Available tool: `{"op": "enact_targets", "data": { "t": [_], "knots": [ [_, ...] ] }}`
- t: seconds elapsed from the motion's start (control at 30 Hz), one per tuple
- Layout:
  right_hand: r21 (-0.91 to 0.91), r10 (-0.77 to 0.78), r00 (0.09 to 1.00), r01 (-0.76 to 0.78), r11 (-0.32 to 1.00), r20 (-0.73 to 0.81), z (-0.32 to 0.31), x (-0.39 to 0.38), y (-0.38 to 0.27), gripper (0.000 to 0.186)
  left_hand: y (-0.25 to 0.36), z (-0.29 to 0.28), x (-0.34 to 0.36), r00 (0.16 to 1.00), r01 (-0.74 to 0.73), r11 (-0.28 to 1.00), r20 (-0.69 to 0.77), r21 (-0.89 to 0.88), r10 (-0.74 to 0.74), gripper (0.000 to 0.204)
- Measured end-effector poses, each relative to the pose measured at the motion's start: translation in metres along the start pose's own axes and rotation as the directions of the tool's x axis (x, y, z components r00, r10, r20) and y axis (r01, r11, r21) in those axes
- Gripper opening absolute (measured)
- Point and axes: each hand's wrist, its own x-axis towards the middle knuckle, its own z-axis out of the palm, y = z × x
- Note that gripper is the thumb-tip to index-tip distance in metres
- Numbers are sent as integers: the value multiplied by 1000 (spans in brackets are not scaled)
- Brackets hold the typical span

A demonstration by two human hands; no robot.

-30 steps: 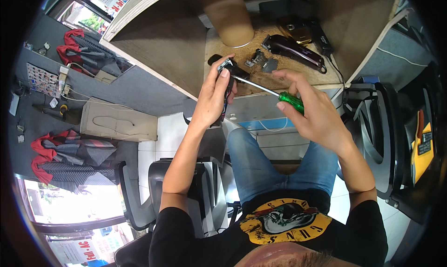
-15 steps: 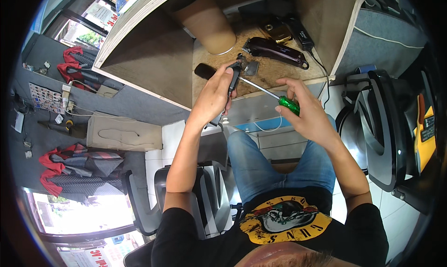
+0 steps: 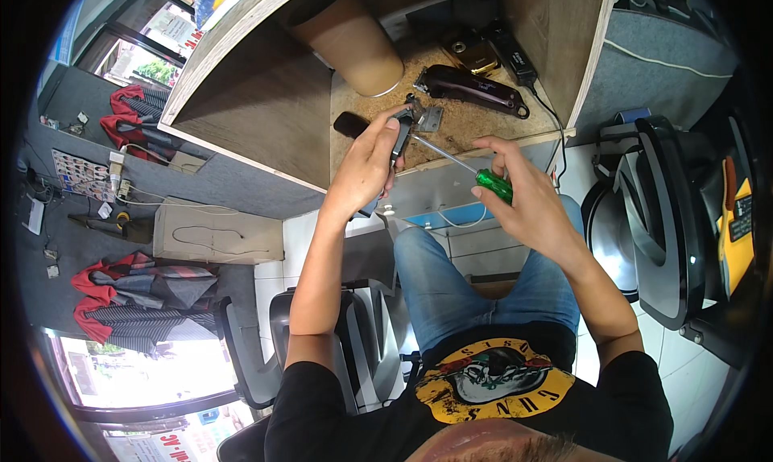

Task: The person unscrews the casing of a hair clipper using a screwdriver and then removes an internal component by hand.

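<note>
My left hand (image 3: 360,170) is closed around a dark hair clipper (image 3: 400,138), holding it tilted over the shelf's front edge. In my right hand (image 3: 533,204) is a screwdriver with a green see-through handle (image 3: 493,186), pinched between thumb and fingers. Its thin metal shaft points left, and the tip meets the side of the clipper near its head; the exact contact is too small to make out. A small grey metal plate (image 3: 431,119) lies just beyond the clipper's head. Behind it rests a dark purple hair clipper (image 3: 473,90) on its side.
A brown cylinder (image 3: 354,47) stands on the wooden shelf (image 3: 460,137). A gold clipper (image 3: 477,57), a black corded device (image 3: 512,55) and a small dark oval object (image 3: 351,124) lie around it. Black chairs (image 3: 664,212) flank me.
The view has shifted slightly. Both hands keep their grips, and the screwdriver tip stays at the clipper, its handle angled a little lower.
</note>
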Motion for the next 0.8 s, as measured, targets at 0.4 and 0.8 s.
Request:
{"op": "enact_targets", "data": {
  "t": [0.4,0.8],
  "knots": [
    [79,137,987,-131,988,-84,10,7,-5,34,-7,-2,7,999,-35,997,-3,-74,34,53],
    [111,108,993,-103,988,-41,10,11,-4,25,-20,-14,17,993,-88,969,59,-230,105,51]
  ]
}}
